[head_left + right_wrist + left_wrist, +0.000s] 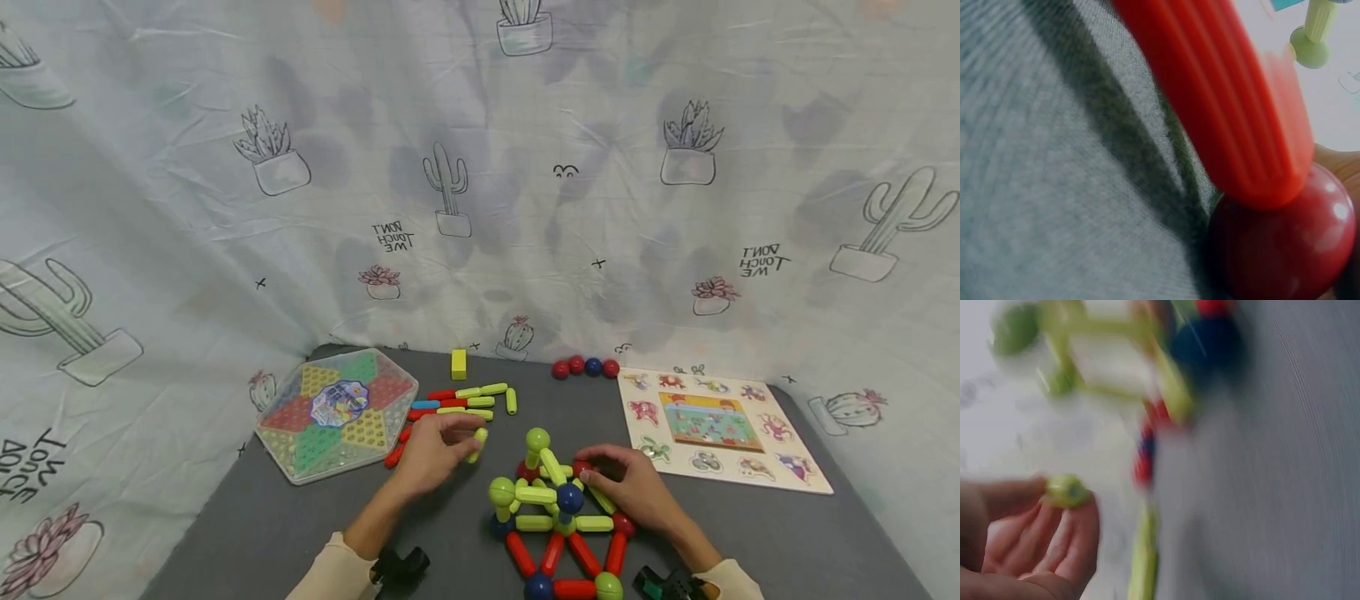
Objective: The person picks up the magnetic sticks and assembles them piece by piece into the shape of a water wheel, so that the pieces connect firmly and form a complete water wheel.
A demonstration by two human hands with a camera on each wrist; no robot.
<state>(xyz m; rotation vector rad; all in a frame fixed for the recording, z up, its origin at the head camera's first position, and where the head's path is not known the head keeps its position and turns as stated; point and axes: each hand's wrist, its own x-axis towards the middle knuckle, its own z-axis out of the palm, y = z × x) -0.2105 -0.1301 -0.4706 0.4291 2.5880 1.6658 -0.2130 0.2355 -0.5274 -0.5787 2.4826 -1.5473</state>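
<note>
A structure of green and red magnetic rods and balls (558, 517) stands on the grey table (285, 533) near its front edge. My left hand (438, 450) pinches a green rod (477, 443) just left of the structure; the left wrist view shows the green rod (1066, 490) end-on between thumb and fingertips (1082, 515). My right hand (626, 483) rests against the structure's right side, fingers curled on a red ball at its back. In the right wrist view a red rod (1222, 100) meets a dark red ball (1285, 244) close up.
A pile of loose green, red and blue rods (457, 402) lies behind my left hand. A hexagonal game board (337, 412) sits at the left, a yellow block (458, 363) and a row of balls (585, 367) at the back, a wooden puzzle board (716, 425) at the right.
</note>
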